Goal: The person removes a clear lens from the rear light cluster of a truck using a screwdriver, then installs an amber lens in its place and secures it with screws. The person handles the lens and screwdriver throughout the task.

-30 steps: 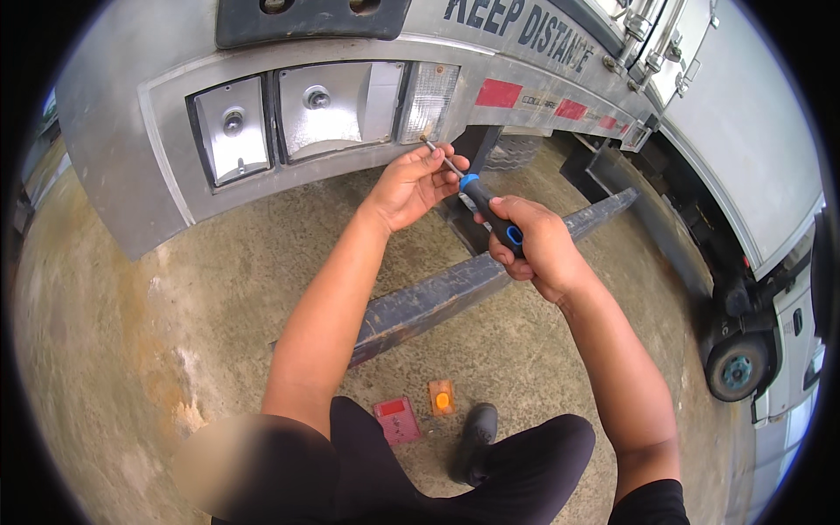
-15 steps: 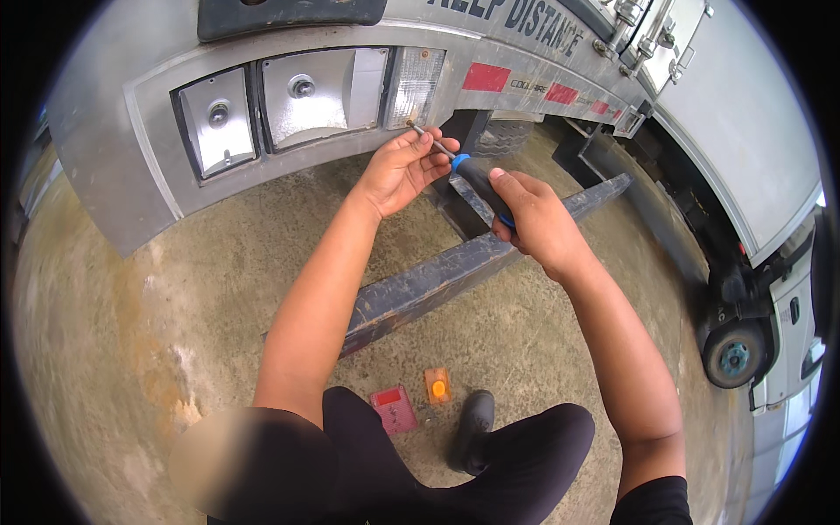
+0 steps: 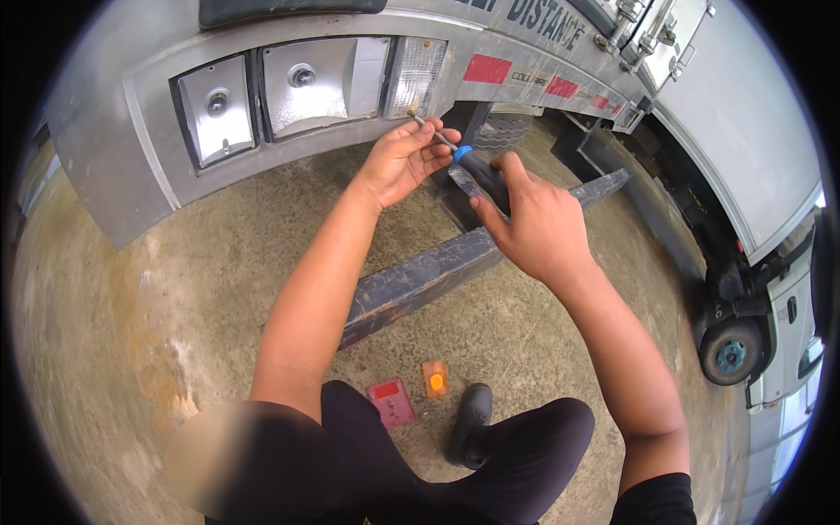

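Concrete floor [image 3: 210, 289], grey-brown, mottled, spanning most of view; orange-brown stain [image 3: 131, 306] along left portion, pale patch [image 3: 179, 354] adjoining. Right: parked truck, white box wall [image 3: 752, 149] above dark underside, white cab [image 3: 783, 306], dark-tyred wheel [image 3: 732, 354] with teal hub resting on floor. Lower right margin: pale, blue-white banded area [image 3: 796, 429], too distorted to identify. Illumination: soft, even, daylight-like, brightest toward right margin. Straight edges curved near dark circular border.
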Demonstrator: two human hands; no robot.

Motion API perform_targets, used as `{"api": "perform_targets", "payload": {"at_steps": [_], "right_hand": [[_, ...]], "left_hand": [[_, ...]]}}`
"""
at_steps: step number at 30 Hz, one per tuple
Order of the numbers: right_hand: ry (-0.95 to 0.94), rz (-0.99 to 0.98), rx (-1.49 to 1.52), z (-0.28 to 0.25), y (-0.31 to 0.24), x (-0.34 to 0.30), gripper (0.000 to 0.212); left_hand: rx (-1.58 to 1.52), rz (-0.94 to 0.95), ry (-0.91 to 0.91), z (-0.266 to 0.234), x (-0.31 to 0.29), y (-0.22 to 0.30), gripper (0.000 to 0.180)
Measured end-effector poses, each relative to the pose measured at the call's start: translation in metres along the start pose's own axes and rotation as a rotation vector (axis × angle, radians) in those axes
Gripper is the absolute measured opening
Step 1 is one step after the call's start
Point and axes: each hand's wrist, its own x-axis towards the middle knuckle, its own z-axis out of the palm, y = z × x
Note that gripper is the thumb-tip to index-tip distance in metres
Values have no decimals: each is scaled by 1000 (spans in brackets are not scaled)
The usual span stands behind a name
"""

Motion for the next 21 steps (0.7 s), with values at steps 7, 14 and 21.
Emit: {"api": "perform_targets", "payload": {"at_steps": [7,14,21], "right_hand": [[-431,548,1176,-6,8,15,37],[-4,-54,-174,0,-4,0,35],[-489,517,1193,-8,8,16,35]], "left_hand": [[-36,5,-12,-2,-1,0,21],[-22,11,-19,0,0,0,22],[-17,10,15,0,0,1,22]]}}
